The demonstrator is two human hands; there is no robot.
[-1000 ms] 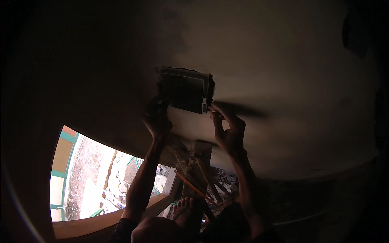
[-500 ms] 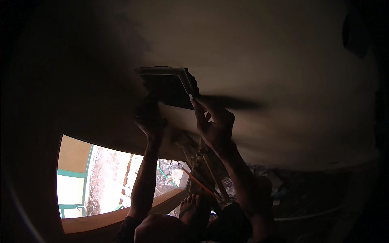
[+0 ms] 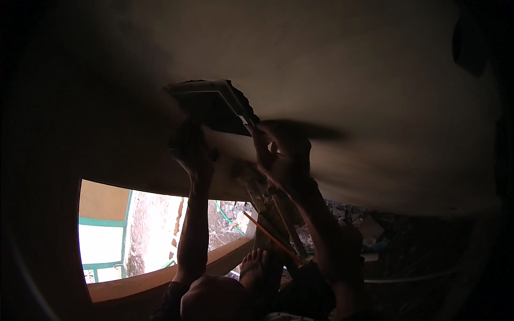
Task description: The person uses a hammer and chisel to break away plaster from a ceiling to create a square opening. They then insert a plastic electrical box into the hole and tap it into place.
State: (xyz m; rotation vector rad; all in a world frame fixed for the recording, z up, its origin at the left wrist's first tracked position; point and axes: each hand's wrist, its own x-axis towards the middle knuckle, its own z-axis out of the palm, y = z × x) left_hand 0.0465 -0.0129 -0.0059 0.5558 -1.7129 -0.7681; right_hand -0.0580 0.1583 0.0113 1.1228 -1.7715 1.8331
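Note:
A dark rectangular opening (image 3: 214,109) with ragged edges is in the plastered surface (image 3: 364,80). A thin angled frame (image 3: 219,91) sits within it, with a small pale piece near its lower right corner. My right hand (image 3: 281,158) is at that corner, thumb and forefinger closed in a pinch on the frame's edge or pale piece; the fingertips are dim. My left hand (image 3: 190,144) is raised at the opening's lower left, its fingers lost in shadow, so their grip is unclear.
A bright window-like gap (image 3: 101,241) at lower left has a wooden sill (image 3: 128,289). Below my hands are weathered timber poles (image 3: 286,219), an orange rod (image 3: 267,235) and my bare foot (image 3: 251,267). Rubble (image 3: 348,211) lies beyond at lower right; my knees are at the bottom.
The opening appears further left and slightly higher as the view has shifted. My right hand has moved leftward and up onto the frame's corner; my left hand also appears further left and higher.

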